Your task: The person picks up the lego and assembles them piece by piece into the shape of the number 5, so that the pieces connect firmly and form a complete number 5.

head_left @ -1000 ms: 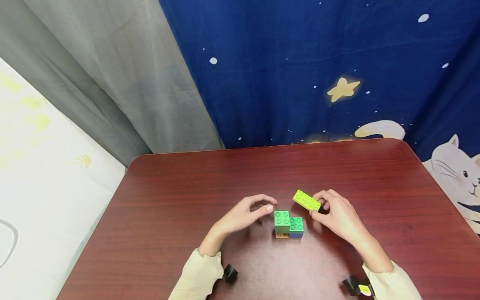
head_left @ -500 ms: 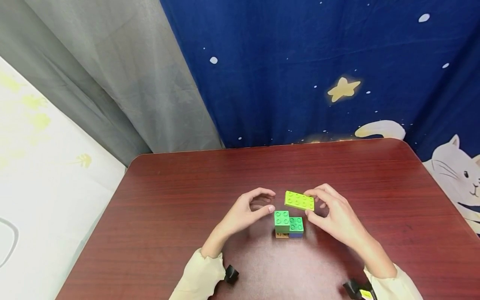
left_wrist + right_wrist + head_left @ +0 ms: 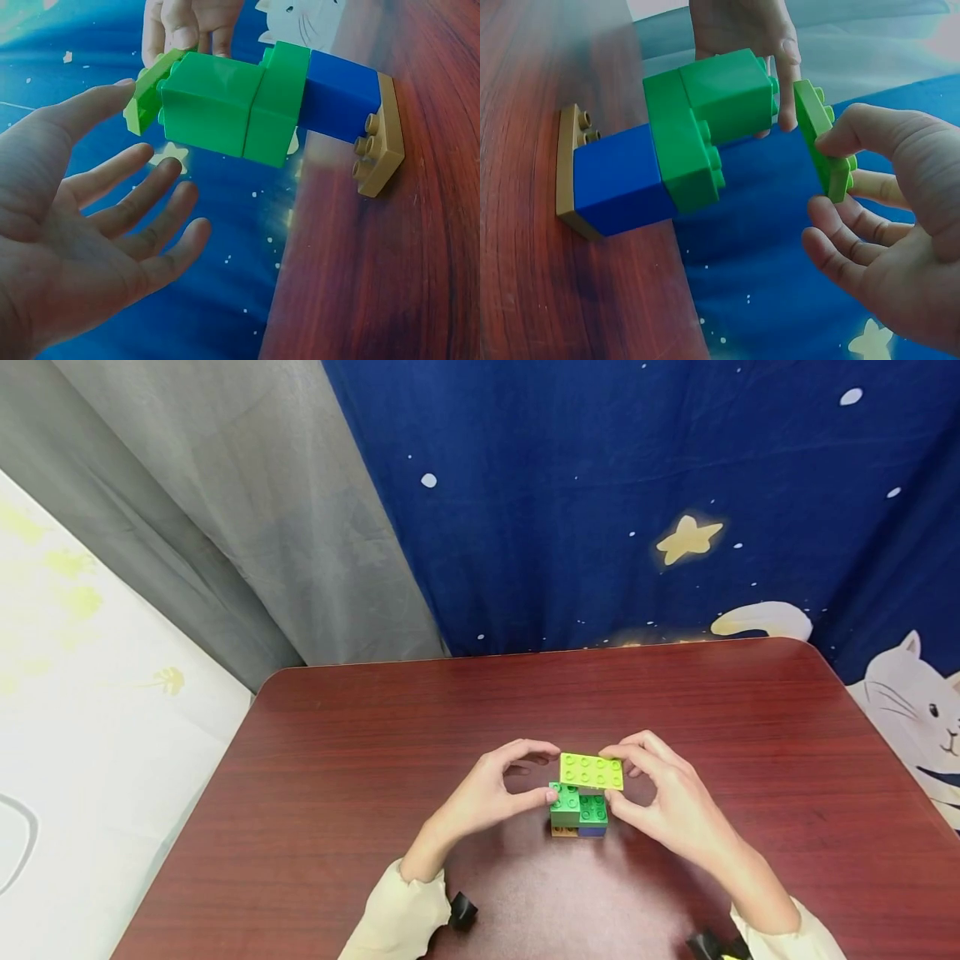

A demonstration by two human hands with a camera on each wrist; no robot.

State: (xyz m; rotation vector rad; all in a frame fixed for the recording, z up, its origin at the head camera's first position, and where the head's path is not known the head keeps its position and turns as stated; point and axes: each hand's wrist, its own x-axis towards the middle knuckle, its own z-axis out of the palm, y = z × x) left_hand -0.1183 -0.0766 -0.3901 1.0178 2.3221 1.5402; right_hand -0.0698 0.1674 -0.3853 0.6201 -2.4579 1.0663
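Brick (image 3: 591,771) now hovers over stack (image 3: 567,817): alignment seems under way.
Right hand (image 3: 678,802) pinches it; left hand (image 3: 483,793) curves wide alongside.

At the right, the right hand (image 3: 922,270) pinches a lime-green studded plate (image 3: 815,120), just right of the upper green brick (image 3: 724,97), behind which the left hand (image 3: 742,30) shows at top centre. Leftward across the frame, that brick joins another green brick (image 3: 671,142), a blue brick (image 3: 622,184) and a tan studded plate (image 3: 567,165) on the wood-grain tabletop (image 3: 525,277); a blue star-patterned curtain (image 3: 780,300) fills the lower right.
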